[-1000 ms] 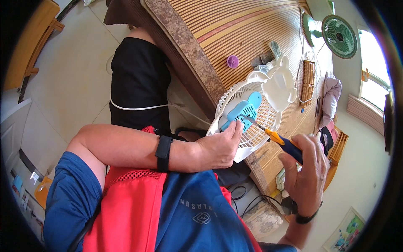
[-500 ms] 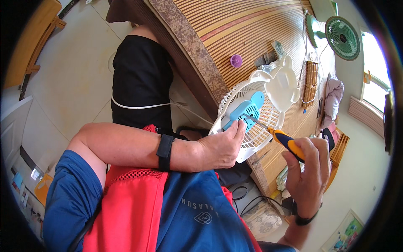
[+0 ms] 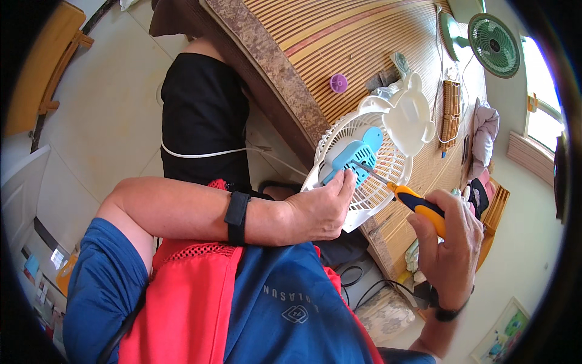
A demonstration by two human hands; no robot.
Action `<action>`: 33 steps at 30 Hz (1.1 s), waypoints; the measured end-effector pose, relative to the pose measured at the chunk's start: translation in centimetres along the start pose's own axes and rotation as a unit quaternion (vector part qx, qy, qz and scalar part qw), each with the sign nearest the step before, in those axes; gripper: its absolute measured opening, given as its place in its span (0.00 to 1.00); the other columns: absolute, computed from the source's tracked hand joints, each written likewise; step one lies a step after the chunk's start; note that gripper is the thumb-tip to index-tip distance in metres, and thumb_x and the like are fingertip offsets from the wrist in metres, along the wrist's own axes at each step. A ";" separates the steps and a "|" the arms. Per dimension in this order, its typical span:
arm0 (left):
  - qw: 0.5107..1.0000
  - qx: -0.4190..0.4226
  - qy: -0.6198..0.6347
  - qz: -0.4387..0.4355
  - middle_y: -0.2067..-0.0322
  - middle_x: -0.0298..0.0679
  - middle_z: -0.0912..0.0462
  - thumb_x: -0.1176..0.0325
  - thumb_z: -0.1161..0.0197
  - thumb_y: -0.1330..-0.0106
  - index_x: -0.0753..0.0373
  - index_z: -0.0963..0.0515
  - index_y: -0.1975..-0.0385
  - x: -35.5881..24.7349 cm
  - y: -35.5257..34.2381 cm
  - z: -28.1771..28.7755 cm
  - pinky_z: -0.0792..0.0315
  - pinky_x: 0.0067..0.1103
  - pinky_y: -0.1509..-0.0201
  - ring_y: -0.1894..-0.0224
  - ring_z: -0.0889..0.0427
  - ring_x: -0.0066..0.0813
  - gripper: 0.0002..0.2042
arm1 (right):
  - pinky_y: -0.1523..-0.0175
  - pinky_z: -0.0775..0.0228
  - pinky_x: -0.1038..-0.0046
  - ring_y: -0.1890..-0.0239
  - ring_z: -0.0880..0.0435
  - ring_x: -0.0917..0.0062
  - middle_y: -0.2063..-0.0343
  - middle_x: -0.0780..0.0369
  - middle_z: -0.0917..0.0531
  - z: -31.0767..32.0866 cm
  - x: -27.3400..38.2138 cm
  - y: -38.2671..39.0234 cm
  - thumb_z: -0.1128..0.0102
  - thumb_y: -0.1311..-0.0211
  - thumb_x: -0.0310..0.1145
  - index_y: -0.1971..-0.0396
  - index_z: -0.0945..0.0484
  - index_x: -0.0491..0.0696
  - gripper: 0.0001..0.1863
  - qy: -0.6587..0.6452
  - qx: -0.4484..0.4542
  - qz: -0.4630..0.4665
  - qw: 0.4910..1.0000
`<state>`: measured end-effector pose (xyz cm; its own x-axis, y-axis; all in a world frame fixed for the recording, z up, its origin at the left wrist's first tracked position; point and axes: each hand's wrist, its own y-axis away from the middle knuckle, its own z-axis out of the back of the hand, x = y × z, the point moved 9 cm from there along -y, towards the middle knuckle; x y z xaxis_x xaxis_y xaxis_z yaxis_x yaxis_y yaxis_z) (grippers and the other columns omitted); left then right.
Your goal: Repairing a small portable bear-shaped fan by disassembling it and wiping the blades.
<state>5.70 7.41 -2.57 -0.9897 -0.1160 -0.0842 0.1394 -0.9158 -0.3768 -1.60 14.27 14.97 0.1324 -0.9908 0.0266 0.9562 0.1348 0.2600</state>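
A yellow and dark blue screwdriver (image 3: 419, 203) is gripped by its handle in my right hand (image 3: 456, 249). Its metal shaft slants up and left, and the tip meets a slotted light blue plastic housing (image 3: 350, 153). That housing sits inside a white fan grille (image 3: 317, 159) with a basket of thin ribs. My left hand (image 3: 321, 211) reaches over the grille's near rim, fingers together against the lower edge of the housing. A white animal-shaped plastic piece (image 3: 407, 124) lies at the grille's far right side. The exact spot under the screwdriver tip is too small to make out.
The grille rests by the edge of a bamboo-slat mat (image 3: 315, 42). Beyond it are a purple round cap (image 3: 338, 83), a green fan (image 3: 494, 45) and a bamboo strip bundle (image 3: 449, 115). A white cord (image 3: 203, 155) crosses my black-clad leg.
My right hand has shifted slightly right, with its fingers turned a little around the screwdriver handle. The tip and my left hand stay at the blue housing.
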 end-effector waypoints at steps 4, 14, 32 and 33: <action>1.000 0.000 0.011 -0.005 0.48 0.68 0.12 0.61 0.43 0.28 0.83 0.14 0.46 -0.1 -0.1 0.1 0.19 0.50 0.32 0.39 0.14 0.66 0.27 | 0.59 0.24 0.59 0.61 0.14 0.59 0.60 0.53 0.16 0.8 1.6 0.0 0.20 0.36 0.33 0.54 0.18 0.44 0.17 0.052 -0.014 0.047 0.997; 1.000 -0.016 0.002 -0.008 0.49 0.67 0.11 0.61 0.41 0.30 0.83 0.14 0.47 -0.2 -0.2 0.2 0.18 0.50 0.32 0.40 0.14 0.65 0.27 | 0.63 0.25 0.60 0.68 0.17 0.59 0.68 0.55 0.17 1.6 1.6 -0.1 0.19 0.36 0.34 0.56 0.20 0.43 0.18 0.052 -0.058 0.026 0.997; 1.000 -0.002 0.016 -0.009 0.48 0.69 0.12 0.61 0.42 0.29 0.84 0.14 0.47 -0.3 -0.4 0.0 0.19 0.50 0.33 0.40 0.15 0.66 0.27 | 0.58 0.21 0.61 0.66 0.10 0.60 0.64 0.55 0.11 0.7 0.8 0.3 0.20 0.34 0.35 0.50 0.17 0.45 0.19 0.037 -0.005 -0.009 0.999; 1.000 0.000 0.014 -0.007 0.48 0.69 0.12 0.61 0.42 0.29 0.84 0.14 0.47 -0.3 -0.3 -0.1 0.19 0.50 0.33 0.40 0.15 0.66 0.27 | 0.58 0.21 0.61 0.66 0.10 0.60 0.64 0.55 0.11 0.8 0.7 0.2 0.20 0.34 0.35 0.50 0.17 0.45 0.19 0.035 -0.006 -0.006 0.999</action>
<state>6.01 7.73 -2.57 -0.9902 -0.0925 -0.1045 0.1256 -0.9172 -0.3782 -1.50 13.56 15.80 0.1387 -0.9893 -0.0451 0.9608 0.1233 0.2482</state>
